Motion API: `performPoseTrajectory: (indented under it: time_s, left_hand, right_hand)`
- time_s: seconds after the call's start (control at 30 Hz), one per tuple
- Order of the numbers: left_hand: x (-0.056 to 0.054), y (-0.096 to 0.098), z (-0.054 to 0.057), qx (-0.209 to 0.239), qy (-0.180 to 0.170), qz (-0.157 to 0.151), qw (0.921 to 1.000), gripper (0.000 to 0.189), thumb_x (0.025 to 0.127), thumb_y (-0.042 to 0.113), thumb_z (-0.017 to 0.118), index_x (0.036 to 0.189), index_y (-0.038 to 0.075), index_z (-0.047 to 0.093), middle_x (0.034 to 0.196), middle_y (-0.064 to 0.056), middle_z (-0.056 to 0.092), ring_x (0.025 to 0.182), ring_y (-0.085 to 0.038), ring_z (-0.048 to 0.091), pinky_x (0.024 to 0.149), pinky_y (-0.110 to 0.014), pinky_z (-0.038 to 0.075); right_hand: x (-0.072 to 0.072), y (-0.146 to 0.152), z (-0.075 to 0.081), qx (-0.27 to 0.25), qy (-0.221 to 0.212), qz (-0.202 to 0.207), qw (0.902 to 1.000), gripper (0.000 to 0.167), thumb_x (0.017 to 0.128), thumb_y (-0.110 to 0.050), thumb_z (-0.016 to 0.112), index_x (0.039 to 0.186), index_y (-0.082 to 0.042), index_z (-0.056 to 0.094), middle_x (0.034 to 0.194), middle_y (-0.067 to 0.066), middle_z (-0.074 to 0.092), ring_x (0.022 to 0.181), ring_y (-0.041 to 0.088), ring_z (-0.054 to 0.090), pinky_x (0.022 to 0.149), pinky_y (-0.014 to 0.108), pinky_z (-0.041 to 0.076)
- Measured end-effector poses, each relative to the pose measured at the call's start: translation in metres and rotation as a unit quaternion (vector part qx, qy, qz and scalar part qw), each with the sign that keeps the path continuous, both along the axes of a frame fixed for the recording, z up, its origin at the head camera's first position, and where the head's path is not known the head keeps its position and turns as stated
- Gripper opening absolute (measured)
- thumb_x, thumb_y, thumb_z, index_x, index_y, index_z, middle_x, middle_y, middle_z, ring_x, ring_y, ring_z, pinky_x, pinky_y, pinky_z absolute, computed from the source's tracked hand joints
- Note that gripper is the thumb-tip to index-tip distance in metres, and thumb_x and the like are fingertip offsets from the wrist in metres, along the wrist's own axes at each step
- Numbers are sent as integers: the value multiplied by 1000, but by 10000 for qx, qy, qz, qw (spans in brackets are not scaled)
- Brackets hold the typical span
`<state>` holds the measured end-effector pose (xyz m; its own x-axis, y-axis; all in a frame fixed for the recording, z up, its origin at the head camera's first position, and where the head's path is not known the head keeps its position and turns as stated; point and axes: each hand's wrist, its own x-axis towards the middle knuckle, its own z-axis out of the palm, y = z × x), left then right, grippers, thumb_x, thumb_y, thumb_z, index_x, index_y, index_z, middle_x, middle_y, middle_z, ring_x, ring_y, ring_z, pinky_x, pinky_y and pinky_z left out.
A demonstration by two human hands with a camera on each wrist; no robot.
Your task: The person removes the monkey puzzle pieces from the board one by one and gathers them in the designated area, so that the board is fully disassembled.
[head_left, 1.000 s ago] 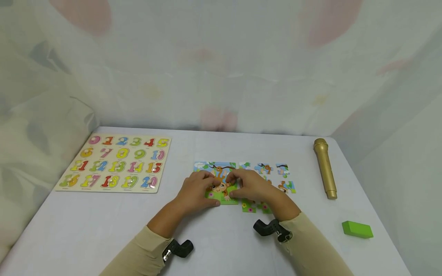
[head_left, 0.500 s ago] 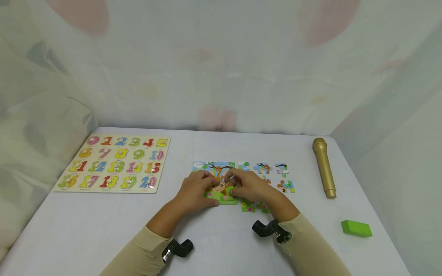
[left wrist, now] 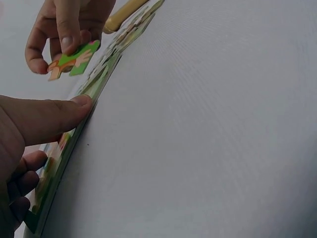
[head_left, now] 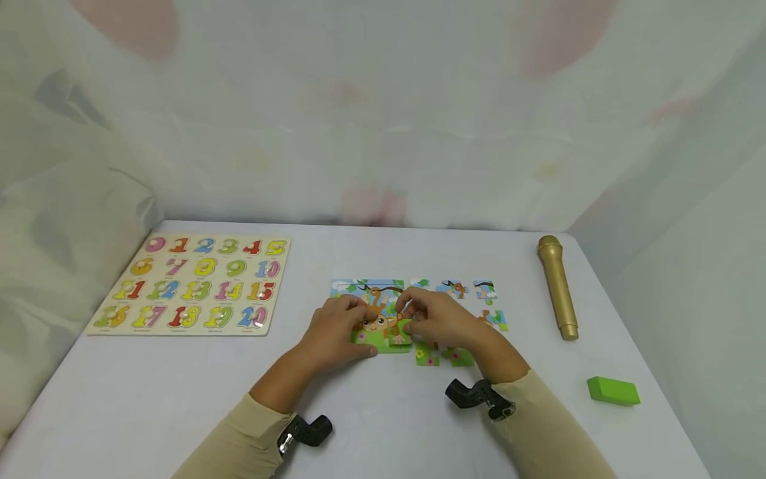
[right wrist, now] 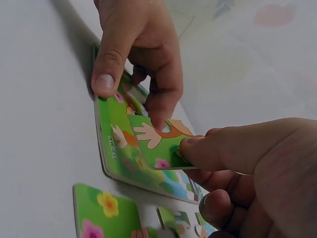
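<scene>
My right hand (head_left: 443,320) pinches a green puzzle piece (right wrist: 163,148) between thumb and fingers, raised and tilted over the near right corner of a small puzzle board (right wrist: 110,166). On the piece is part of a monkey with a pale paw, and a pink flower. My left hand (head_left: 334,334) rests on the board's left side. Its thumb presses the near edge, and the other fingers bend onto the monkey picture. Beneath the lifted piece, the board's printed picture shows in the right wrist view. Right of the board lie several loose puzzle pieces (head_left: 457,357), some hidden under my right hand.
A wooden number board (head_left: 191,283) lies at the table's left. Toward the right edge are a golden toy microphone (head_left: 558,286) and, nearer, a green block (head_left: 613,390). A pale cloth (head_left: 371,120) rises behind the table (head_left: 371,426).
My right hand has lifted the puzzle piece off the board's lower right part, tilting it up. My left hand stays on the board. The head view has shifted slightly.
</scene>
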<state>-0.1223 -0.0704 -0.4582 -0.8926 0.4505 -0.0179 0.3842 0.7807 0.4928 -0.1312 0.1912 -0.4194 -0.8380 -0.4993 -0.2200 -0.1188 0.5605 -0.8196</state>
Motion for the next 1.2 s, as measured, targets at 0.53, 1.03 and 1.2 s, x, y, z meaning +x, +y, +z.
performPoseTrajectory:
  time_s: [0.53,1.03,1.2]
  left_hand:
    - [0,0,-1,-51,-78,47,9999,61,80,44,94,133,22,74,141,-4,57,135,-32,48,103,-54,41]
    - [2,-1,3,-40,-154,52,9999,58,82,42,94,133,22,74,143,-6,55,137,-33,46,105,-54,40]
    - [2,0,2,-31,-211,65,9998,59,82,43,93,134,22,73,144,-6,54,138,-33,45,106,-55,39]
  right_hand:
    - [17,51,5,195,371,-289,9987,24,97,-10,75,117,-20,66,98,0,66,67,17,57,58,29,50]
    - [34,106,-6,203,537,-706,9958,26,95,-6,76,119,-16,69,98,3,64,83,20,56,68,26,47]
    - [41,120,-5,245,571,-824,9947,24,97,-8,77,117,-16,67,95,3,62,82,19,55,67,26,47]
